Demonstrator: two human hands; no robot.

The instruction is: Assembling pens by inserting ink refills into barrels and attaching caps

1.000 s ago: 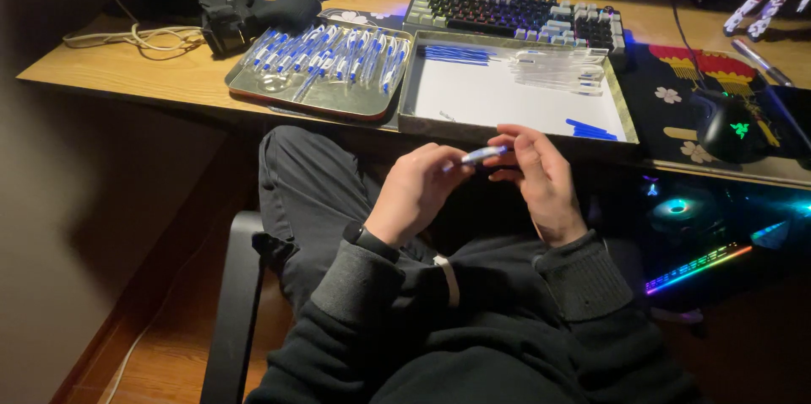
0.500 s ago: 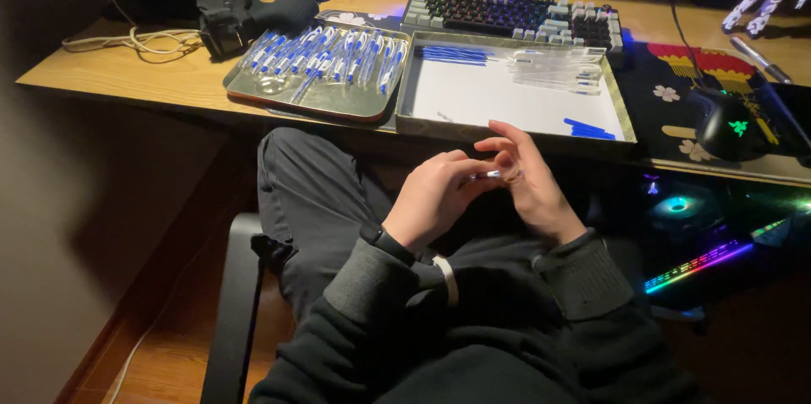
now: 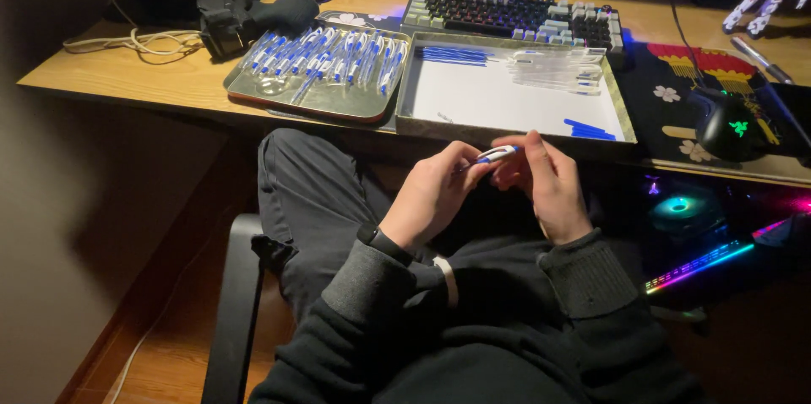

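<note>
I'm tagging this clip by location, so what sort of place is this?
Probably a home computer desk doubling as a small assembly station: a backlit keyboard and mouse sit behind two trays of pen parts, and both hands hold a pen.

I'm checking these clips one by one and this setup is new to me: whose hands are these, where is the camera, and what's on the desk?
The camera sits on a seated person's head and looks down at their own lap and desk. There is no machine, only two bare hands. The left hand and right hand together hold a white-and-blue pen above the lap. On the wooden desk lie a metal tray full of similar pens, a shallow white-bottomed box with clear tubes and blue parts, a keyboard and a mouse.
</note>
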